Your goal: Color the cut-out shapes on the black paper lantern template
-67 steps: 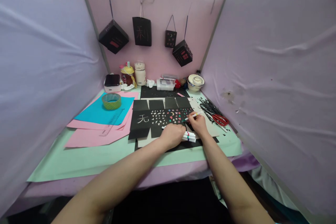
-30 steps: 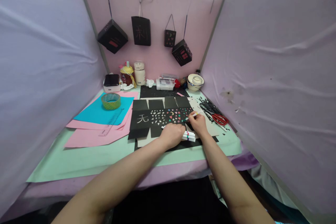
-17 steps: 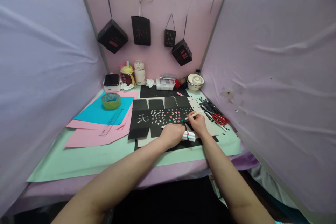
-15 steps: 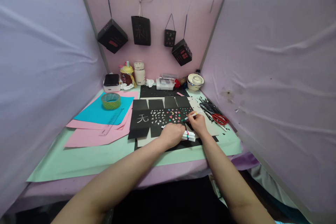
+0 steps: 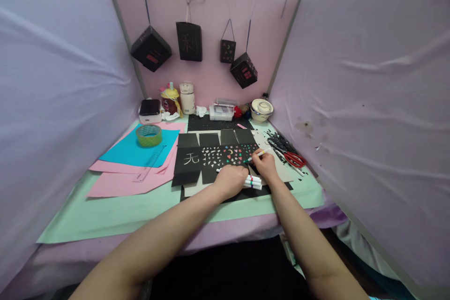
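Observation:
A black cut-out card with flaps (image 5: 191, 168) lies flat in front of me, bearing a cut character at its left and rows of small triangles, stars, hearts and a moon, several of them coloured. My right hand (image 5: 265, 166) pinches a white marker (image 5: 262, 153), its tip down at the card's coloured shapes. Closed around several white markers (image 5: 253, 182), my left hand (image 5: 231, 181) rests on the card's lower edge. The marker barrels stick out on both sides of that fist.
At the left, a roll of tape (image 5: 149, 136) sits on blue paper (image 5: 119, 152) over pink sheets, with a clear ruler (image 5: 149, 164). Red-handled scissors (image 5: 294, 160) and black scraps lie at the right. Bottles (image 5: 187, 99), a plastic box (image 5: 221, 111) and a bowl (image 5: 261, 109) line the back.

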